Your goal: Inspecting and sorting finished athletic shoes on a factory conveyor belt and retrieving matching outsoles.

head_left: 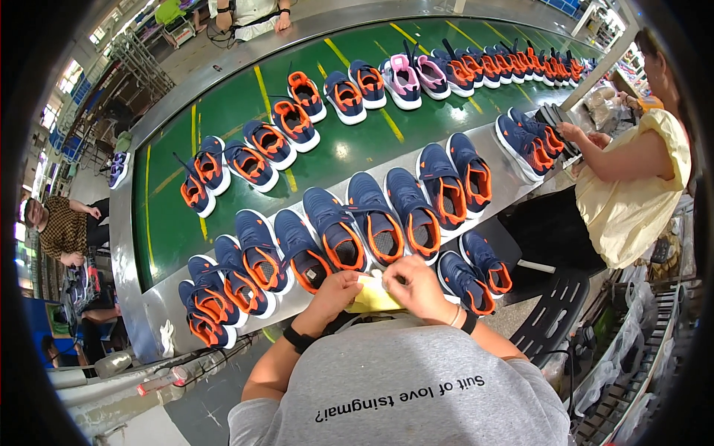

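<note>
Close to my body, my left hand (336, 296) grips a small yellow sheet (376, 299) at its left edge, thumb on top. My right hand (421, 288) is curled at the sheet's right side, fingertips pinched together. A small white bit (377, 274) shows at the sheet's top edge, by the right fingertips; whether they hold it or something else is unclear. Just beyond my hands, a row of navy sneakers with orange linings stands on the metal table edge (301, 303). The nearest are a middle sneaker (375, 215) and its neighbour (335, 230).
Beyond the metal edge runs a green conveyor belt (223, 245) carrying more navy sneakers and a pink pair (401, 78). Two navy sneakers (465, 282) sit lower, right of my right hand, near a black chair (547, 316). A co-worker (632, 178) handles dark pieces at the right.
</note>
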Action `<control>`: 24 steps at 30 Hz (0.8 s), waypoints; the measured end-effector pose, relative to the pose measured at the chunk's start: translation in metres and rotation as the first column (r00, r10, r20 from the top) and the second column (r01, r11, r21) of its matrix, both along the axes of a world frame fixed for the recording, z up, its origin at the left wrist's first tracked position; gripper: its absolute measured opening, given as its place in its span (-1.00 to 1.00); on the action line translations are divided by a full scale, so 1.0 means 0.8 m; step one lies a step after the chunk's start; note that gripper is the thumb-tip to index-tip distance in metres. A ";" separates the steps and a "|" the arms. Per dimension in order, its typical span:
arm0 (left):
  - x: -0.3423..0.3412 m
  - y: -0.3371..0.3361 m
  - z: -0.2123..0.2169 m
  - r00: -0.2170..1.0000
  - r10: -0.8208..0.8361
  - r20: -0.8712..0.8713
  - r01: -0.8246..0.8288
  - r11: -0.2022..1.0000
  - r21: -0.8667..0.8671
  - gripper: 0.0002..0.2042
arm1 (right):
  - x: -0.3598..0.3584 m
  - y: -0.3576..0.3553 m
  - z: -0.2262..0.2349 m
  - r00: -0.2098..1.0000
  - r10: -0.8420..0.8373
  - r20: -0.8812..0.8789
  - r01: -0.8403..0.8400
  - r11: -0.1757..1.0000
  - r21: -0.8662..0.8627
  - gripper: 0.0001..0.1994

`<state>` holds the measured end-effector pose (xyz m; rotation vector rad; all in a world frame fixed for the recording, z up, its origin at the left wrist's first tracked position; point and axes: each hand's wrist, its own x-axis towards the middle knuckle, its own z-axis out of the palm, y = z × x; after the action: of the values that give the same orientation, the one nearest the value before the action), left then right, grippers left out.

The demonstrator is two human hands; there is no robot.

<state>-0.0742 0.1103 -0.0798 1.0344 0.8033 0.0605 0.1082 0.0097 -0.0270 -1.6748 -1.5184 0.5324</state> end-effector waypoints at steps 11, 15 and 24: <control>0.003 0.014 0.053 0.952 -0.240 -0.188 0.304 0.805 0.510 -0.79 | 0.041 0.058 -0.052 0.960 -0.257 0.113 0.272 0.950 -0.154 -0.91; -0.005 0.038 0.046 0.933 -0.343 -0.114 0.346 0.757 0.554 -0.79 | 0.019 0.078 -0.073 0.926 -0.259 0.274 0.340 0.887 -0.311 -0.90; -0.022 0.084 0.026 0.861 -0.475 0.179 0.289 0.748 0.598 -0.84 | -0.025 0.106 -0.097 0.682 -0.158 0.714 0.554 0.749 -0.364 -0.85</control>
<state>-0.0918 0.1776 -0.0593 1.6856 0.2436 0.1063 0.0881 0.0944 -0.1048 -2.7949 -1.4579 0.1546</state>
